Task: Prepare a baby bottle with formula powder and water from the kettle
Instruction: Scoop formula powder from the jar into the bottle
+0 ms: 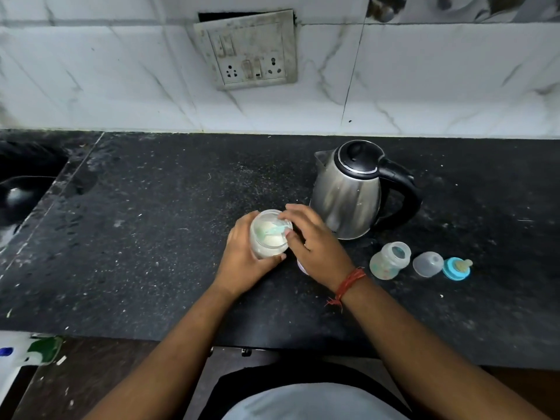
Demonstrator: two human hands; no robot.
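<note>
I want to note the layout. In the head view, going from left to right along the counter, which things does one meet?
Left hand → powder jar → right hand → bottle → clear cap → blue teat ring. The kettle overlaps several, so I leave it out.

A home kitchen is shown; a black speckled stone counter (pixel 151 237) is spread under both hands; white marble-look wall tiles (pixel 106 86) are seen beyond them; a grimy switch-and-socket plate (pixel 246 50) is fixed above the hands; a steel electric kettle (pixel 348 192) is stood just right of them.
</note>
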